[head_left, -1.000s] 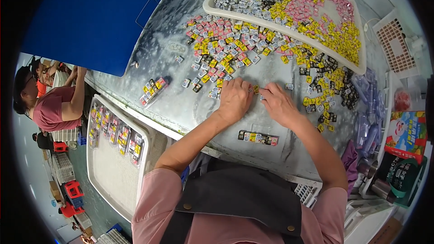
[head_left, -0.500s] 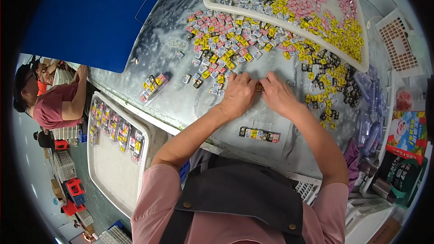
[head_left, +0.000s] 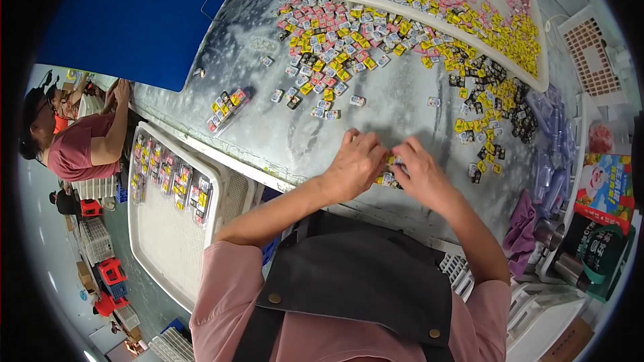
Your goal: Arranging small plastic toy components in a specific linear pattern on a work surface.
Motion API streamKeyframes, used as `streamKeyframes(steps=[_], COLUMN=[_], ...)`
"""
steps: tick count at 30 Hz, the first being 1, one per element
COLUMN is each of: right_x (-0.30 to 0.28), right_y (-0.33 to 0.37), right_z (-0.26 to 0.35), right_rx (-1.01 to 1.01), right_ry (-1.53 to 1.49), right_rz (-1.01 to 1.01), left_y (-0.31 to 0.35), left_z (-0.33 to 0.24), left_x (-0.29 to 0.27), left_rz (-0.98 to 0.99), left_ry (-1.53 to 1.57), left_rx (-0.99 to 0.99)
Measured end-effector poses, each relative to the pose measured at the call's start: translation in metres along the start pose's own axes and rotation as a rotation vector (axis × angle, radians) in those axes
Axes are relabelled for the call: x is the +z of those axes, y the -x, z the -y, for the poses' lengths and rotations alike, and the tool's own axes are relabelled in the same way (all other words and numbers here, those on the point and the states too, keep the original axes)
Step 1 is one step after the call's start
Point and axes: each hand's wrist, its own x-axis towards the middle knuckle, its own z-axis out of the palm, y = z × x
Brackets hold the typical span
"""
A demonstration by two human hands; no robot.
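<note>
My left hand [head_left: 359, 166] and my right hand [head_left: 421, 173] are close together over the near part of the grey table. The fingers of both are closed on a short row of small printed blocks [head_left: 396, 160], mostly hidden by my fingertips. Just under them, partly covered by my hands, lies another row of small blocks [head_left: 387, 179]. Beyond my hands, loose blocks in pink, yellow, white and black [head_left: 329, 60] spread over the table. A few single ones, such as a white block [head_left: 357, 101], lie nearer.
A white tray [head_left: 429, 23] heaped with blocks stands at the back. Left are a filled clear pack [head_left: 227, 111] and a white tray [head_left: 171, 248] holding several packs. Clear plastic cases [head_left: 553, 154] pile up at right. A co-worker [head_left: 84, 144] sits far left beside a blue board [head_left: 134, 20].
Both hands have moved toward me, with the blocks between them, over the row that lay on the near table. A white block now shows where my left hand was.
</note>
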Motion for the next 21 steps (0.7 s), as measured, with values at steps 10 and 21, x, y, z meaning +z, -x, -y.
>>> streamKeyframes(steps=[10, 21], right_x=[0.017, 0.035], right_y=[0.024, 0.051], right_z=[0.008, 0.002], right_rx=[0.032, -0.23], right_ry=[0.082, 0.432], right_rz=[-0.076, -0.223], left_y=[0.015, 0.035], left_z=[-0.007, -0.002], left_x=[0.009, 0.023], left_rz=[-0.059, -0.116], left_ry=[0.12, -0.136], left_rx=[-0.004, 0.14])
